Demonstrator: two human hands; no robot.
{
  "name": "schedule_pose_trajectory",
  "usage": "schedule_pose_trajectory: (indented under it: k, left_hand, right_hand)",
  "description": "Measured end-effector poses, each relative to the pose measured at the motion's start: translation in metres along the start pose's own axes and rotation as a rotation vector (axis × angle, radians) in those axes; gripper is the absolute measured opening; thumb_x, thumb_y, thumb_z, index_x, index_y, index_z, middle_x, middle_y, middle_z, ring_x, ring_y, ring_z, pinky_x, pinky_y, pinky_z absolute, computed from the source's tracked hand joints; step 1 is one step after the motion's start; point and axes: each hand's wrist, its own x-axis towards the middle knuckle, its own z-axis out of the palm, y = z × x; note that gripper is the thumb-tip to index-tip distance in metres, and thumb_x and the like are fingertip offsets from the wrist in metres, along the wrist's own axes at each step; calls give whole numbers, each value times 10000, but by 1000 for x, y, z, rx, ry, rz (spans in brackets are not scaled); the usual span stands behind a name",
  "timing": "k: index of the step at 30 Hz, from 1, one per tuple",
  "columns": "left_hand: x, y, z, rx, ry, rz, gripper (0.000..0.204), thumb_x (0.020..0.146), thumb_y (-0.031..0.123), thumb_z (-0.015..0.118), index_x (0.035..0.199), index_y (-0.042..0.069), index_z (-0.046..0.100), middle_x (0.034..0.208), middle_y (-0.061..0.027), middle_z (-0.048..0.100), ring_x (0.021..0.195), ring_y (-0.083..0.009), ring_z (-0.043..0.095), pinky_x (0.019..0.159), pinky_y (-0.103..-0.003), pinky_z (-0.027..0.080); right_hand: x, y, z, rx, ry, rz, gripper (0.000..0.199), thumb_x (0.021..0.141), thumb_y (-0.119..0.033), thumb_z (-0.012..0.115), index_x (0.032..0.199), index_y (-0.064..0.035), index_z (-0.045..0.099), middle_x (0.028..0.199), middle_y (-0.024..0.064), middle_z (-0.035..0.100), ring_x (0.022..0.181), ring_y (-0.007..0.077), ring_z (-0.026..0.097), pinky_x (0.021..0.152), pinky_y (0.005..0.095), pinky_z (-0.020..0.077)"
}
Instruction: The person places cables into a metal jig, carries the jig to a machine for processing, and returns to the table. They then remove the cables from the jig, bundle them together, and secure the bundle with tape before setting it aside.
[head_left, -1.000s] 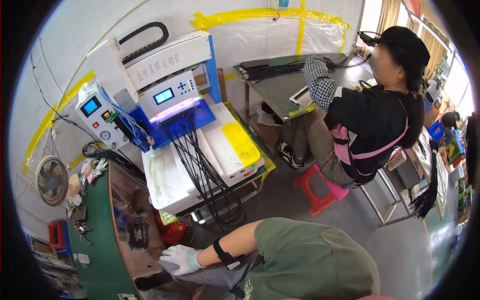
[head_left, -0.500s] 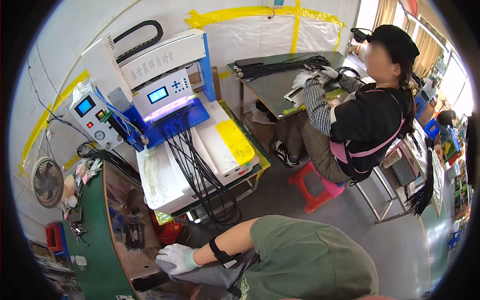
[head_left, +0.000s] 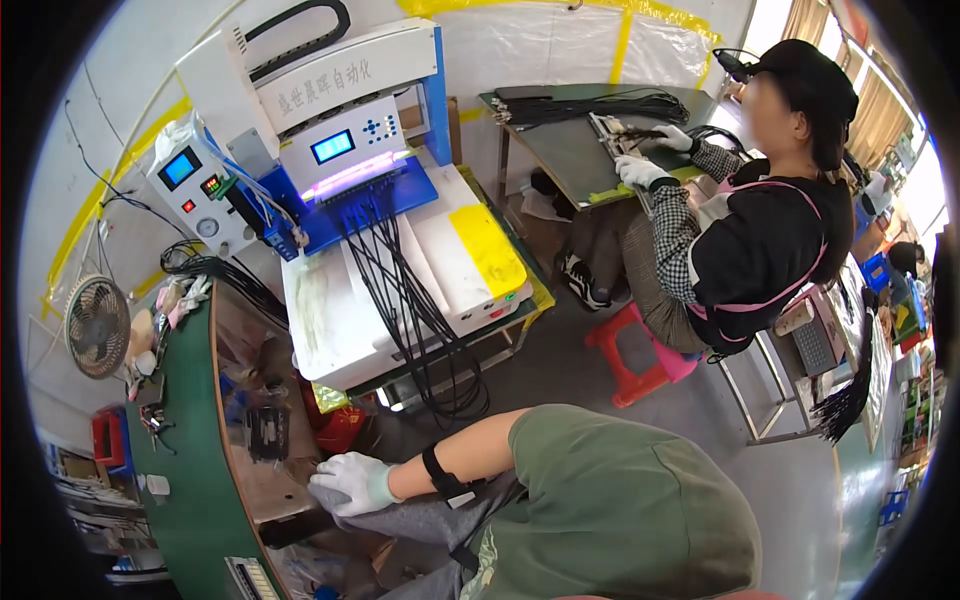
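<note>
My right hand (head_left: 350,483), in a white glove, rests on the knee of my grey trousers (head_left: 415,522). Its fingers lie loosely over the knee and nothing shows in them. A black band (head_left: 445,474) with a small white box is strapped round that forearm. My left hand is out of view. Nearest to the right hand is the green worktable (head_left: 185,430) on the left. Beyond it stands a white-and-blue bench machine (head_left: 350,150) with a lit screen and a glowing purple-white strip. Black cables (head_left: 410,300) hang from its blue plate over the front edge.
A co-worker (head_left: 770,230) sits on a red stool (head_left: 625,360), both gloved hands over a dark table (head_left: 540,145) with more black cables. A fan (head_left: 97,325) stands at the left. A red bin (head_left: 340,430) sits under the machine. A pale slotted strip (head_left: 250,578) lies on the green table.
The view has shifted slightly, so the machine and co-worker appear farther right. The co-worker's hands have moved apart over a tray-like piece. My right hand stays on the knee.
</note>
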Motion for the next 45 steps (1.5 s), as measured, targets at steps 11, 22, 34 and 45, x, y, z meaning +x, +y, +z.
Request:
schedule_pose_trajectory:
  k: [11, 22, 34, 45]
  left_hand:
    - [2, 1, 0, -25, -79, 13, 796, 833, 493, 704, 1394, -32, 497, 1321, -300, 555, 1231, -440, 525, 1036, -493, 436]
    - [3, -19, 12, -21, -7, 41, 825, 805, 494, 734, 1371, -65, 513, 1339, -310, 547, 1250, -438, 516, 1072, -472, 408]
    - [0, -39, 23, -9, 18, 64, 892, 760, 511, 769, 1379, -74, 504, 1329, -314, 554, 1255, -442, 511, 1073, -462, 405]
    - [-13, -49, 23, 79, 61, 97, 782, 799, 499, 743, 1332, -40, 549, 1280, -273, 586, 1178, -418, 547, 1028, -458, 435]
  right_hand:
    - [-6, 1, 8, -29, 110, -28, 723, 734, -396, 724, 1333, -36, 542, 1293, 199, 568, 1187, 367, 546, 1011, 462, 444]
    - [-3, -1, 10, -37, 54, -24, 743, 768, -424, 699, 1383, -50, 513, 1375, 215, 523, 1246, 376, 516, 1049, 463, 424]
    - [-1, -14, 26, -54, 47, -68, 750, 755, -415, 701, 1387, -56, 512, 1360, 213, 524, 1252, 375, 504, 1055, 464, 407]
    - [2, -34, 42, -92, 49, -177, 749, 742, -427, 708, 1368, -62, 523, 1350, 219, 528, 1252, 380, 502, 1053, 474, 407]
